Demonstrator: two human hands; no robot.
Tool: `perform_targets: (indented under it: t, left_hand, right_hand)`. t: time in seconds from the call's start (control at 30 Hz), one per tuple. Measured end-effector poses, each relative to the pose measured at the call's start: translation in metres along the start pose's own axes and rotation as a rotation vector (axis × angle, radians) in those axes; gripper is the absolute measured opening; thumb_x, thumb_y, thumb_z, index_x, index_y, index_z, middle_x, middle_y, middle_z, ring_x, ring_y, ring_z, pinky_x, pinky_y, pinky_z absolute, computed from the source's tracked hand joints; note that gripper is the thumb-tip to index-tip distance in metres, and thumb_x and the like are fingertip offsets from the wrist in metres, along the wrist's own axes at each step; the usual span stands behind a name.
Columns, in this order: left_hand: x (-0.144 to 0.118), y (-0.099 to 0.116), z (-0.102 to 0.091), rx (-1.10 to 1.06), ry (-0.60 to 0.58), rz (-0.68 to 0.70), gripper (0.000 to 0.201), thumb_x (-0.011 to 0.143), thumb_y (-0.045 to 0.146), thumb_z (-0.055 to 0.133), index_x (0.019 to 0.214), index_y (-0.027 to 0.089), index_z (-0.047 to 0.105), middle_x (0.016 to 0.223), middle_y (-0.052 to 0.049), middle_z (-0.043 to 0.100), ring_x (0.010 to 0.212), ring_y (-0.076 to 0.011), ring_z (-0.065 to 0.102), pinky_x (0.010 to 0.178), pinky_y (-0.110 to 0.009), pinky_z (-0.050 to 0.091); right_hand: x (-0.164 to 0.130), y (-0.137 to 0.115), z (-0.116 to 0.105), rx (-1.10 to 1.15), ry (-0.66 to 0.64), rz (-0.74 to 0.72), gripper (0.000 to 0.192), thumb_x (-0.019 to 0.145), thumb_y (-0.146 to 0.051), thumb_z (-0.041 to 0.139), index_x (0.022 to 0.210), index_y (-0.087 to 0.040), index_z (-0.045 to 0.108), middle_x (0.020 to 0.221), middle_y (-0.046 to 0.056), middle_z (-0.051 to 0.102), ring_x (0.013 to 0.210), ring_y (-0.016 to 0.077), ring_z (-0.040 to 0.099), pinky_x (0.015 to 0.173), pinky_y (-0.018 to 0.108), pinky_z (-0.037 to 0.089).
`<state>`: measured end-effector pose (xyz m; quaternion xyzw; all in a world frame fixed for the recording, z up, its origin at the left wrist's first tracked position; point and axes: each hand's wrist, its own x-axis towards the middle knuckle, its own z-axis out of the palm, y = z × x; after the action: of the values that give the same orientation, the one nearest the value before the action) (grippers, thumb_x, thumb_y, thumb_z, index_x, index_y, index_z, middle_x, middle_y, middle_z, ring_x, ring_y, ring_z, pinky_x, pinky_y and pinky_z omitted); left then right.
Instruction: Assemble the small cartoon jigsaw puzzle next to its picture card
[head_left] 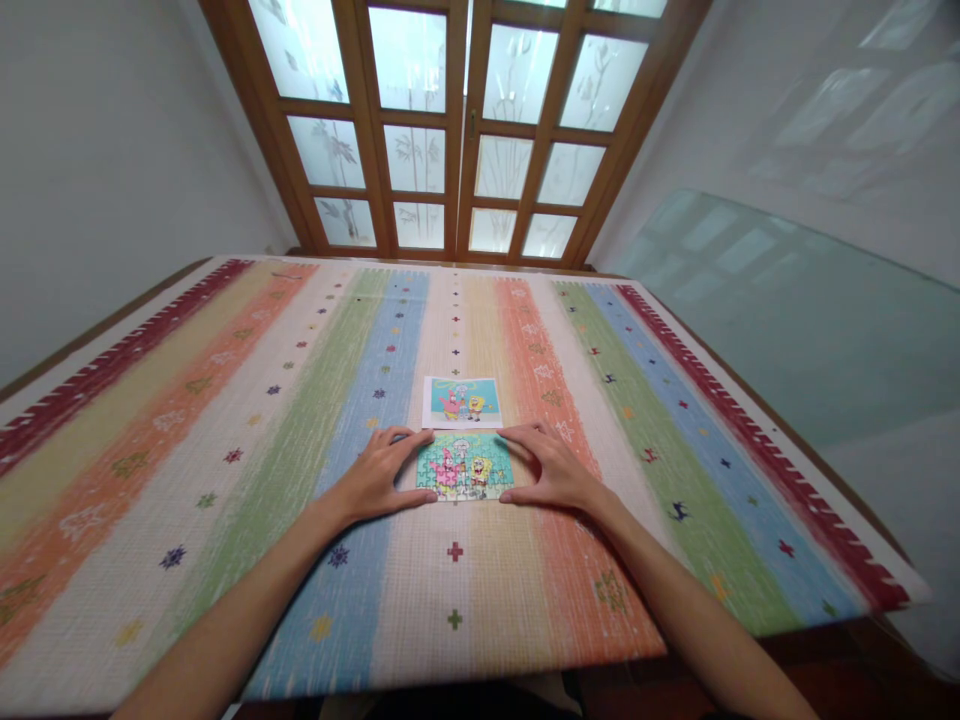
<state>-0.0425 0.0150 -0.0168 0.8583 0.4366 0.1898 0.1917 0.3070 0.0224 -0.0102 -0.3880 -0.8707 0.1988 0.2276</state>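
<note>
An assembled jigsaw puzzle (pixel 466 466) with pink and yellow cartoon figures lies flat on the tablecloth in front of me. My left hand (pixel 382 475) frames its left side, thumb at the near corner and fingers at the far one. On the opposite side my right hand (pixel 551 468) does the same, thumb and fingers at the right corners. Both hands are curved around the edges, gripping the puzzle between them. Just beyond its far edge lies a picture card (pixel 462 403) showing a matching scene on a white-bordered sheet.
A striped tablecloth (pixel 300 480) with small printed motifs covers the table, its near edge close to my body. Behind the table stand wooden doors (pixel 456 130) with frosted panes. A greenish glass panel (pixel 780 320) leans by the right wall.
</note>
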Motion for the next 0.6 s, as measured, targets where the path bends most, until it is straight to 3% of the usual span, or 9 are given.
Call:
perform_targets:
  t: [0.33,0.6]
  left_hand:
    - [-0.0001,0.0014,0.0025,-0.006,0.005,-0.004,0.076,0.085,0.060,0.074,0.149,0.027,0.048,0.137,-0.014,0.057,0.125,-0.0353,0.051,0.107,-0.054,0.043]
    - [0.0008,0.0058,0.0058,0.021,0.007,-0.047,0.073,0.088,0.062,0.070,0.148,0.026,0.051,0.133,-0.015,0.057,0.118,-0.0342,0.054,0.098,-0.049,0.049]
  right_hand:
    - [0.0022,-0.0029,0.0014,-0.032,0.003,0.010,0.085,0.074,-0.057,0.086,0.148,-0.027,0.056,0.132,0.014,0.069,0.114,0.0357,0.060,0.097,0.055,0.048]
    - [0.0030,-0.0035,0.0034,-0.053,0.020,-0.014,0.080,0.077,-0.059,0.083,0.146,-0.025,0.057,0.132,0.014,0.068,0.116,0.0354,0.060,0.100,0.056,0.046]
